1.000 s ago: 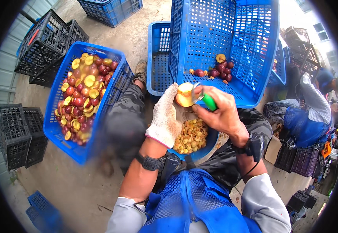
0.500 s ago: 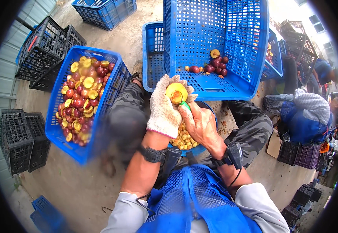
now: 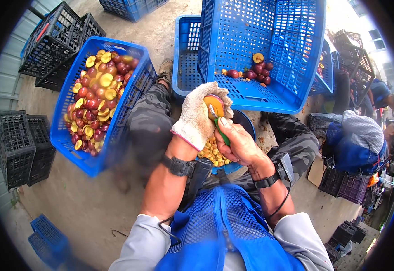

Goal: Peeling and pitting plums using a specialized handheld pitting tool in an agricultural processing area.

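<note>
The left hand point(image 3: 193, 118), in a white knit glove, grips a cut red-and-yellow fruit point(image 3: 218, 101). The bare right hand point(image 3: 241, 143) is closed on a green-handled metal tool point(image 3: 224, 135), its tip at the fruit. Below the hands: a round blue basin point(image 3: 248, 124) containing yellow pieces point(image 3: 213, 155). Beyond them: a perforated blue plastic crate point(image 3: 251, 95).
</note>
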`<action>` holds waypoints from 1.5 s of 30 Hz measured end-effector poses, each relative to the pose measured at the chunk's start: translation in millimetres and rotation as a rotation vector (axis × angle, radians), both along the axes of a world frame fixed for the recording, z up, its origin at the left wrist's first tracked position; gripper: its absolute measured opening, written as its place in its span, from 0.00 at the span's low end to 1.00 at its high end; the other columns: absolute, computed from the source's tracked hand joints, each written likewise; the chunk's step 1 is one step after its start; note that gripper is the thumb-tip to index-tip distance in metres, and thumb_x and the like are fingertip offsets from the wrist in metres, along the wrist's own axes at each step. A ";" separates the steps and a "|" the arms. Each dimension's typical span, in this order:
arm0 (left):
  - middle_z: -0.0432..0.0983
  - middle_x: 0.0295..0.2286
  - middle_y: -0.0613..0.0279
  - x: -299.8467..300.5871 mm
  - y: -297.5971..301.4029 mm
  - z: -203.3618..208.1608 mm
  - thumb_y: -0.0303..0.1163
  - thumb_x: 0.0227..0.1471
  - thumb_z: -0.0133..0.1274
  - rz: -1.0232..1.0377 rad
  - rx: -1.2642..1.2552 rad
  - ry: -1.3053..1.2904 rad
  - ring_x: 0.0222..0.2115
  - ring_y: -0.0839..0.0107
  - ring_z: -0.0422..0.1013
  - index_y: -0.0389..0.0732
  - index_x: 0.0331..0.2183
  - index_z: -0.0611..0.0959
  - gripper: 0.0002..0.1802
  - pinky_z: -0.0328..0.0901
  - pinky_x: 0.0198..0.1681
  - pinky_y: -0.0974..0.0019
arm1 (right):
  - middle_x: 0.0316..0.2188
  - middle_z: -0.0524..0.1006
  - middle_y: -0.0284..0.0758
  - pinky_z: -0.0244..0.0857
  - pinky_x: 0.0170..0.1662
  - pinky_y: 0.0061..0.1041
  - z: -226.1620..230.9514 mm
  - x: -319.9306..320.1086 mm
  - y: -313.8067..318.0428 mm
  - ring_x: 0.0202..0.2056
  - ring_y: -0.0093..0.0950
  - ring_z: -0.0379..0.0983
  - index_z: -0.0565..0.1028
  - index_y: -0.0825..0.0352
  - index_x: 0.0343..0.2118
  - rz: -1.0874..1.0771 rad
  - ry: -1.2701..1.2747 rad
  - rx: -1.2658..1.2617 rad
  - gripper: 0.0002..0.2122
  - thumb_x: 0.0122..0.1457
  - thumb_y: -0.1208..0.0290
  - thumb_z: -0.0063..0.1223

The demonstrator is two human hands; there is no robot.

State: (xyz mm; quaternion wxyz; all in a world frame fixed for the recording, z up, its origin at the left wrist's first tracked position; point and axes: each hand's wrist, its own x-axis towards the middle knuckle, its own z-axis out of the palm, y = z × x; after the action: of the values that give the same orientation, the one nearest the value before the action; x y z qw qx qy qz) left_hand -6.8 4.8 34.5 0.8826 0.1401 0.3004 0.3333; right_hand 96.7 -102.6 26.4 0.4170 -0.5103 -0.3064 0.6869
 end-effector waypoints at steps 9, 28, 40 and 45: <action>0.75 0.24 0.55 -12.3 8.0 -3.6 0.41 0.56 0.48 -0.268 0.248 -0.089 0.26 0.61 0.73 0.38 0.28 0.77 0.15 0.70 0.30 0.59 | 0.11 0.58 0.27 0.39 0.09 0.14 -40.6 -6.4 1.8 0.07 0.15 0.45 0.64 0.62 0.22 0.179 0.820 -0.075 0.24 0.63 0.44 0.35; 0.77 0.26 0.55 -20.7 3.0 -3.1 0.45 0.56 0.47 0.109 -0.048 -0.164 0.32 0.55 0.73 0.38 0.29 0.80 0.19 0.68 0.41 0.51 | 0.22 0.73 0.50 0.63 0.31 0.39 36.2 12.8 2.7 0.25 0.50 0.69 0.74 0.69 0.28 0.082 -0.994 0.332 0.20 0.62 0.54 0.43; 0.74 0.21 0.57 -17.5 14.1 -1.2 0.43 0.53 0.52 0.047 0.013 0.107 0.24 0.57 0.73 0.43 0.23 0.77 0.15 0.68 0.31 0.50 | 0.19 0.75 0.49 0.67 0.31 0.44 31.7 15.5 -0.7 0.25 0.48 0.74 0.78 0.68 0.23 0.464 -1.268 0.334 0.24 0.60 0.49 0.42; 0.75 0.24 0.57 -28.9 26.2 4.7 0.43 0.53 0.51 0.323 -0.009 -0.027 0.27 0.59 0.72 0.41 0.26 0.77 0.14 0.68 0.36 0.49 | 0.18 0.73 0.50 0.66 0.30 0.42 -3.7 55.3 -30.9 0.26 0.47 0.74 0.77 0.68 0.24 0.507 -1.332 0.254 0.24 0.59 0.48 0.45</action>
State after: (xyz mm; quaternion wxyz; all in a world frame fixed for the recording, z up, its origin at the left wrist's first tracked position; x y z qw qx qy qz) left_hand -35.6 31.0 39.2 0.8222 0.0818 0.3087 0.4712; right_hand 152.0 -133.5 22.7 0.0258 -0.6815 -0.6817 0.2649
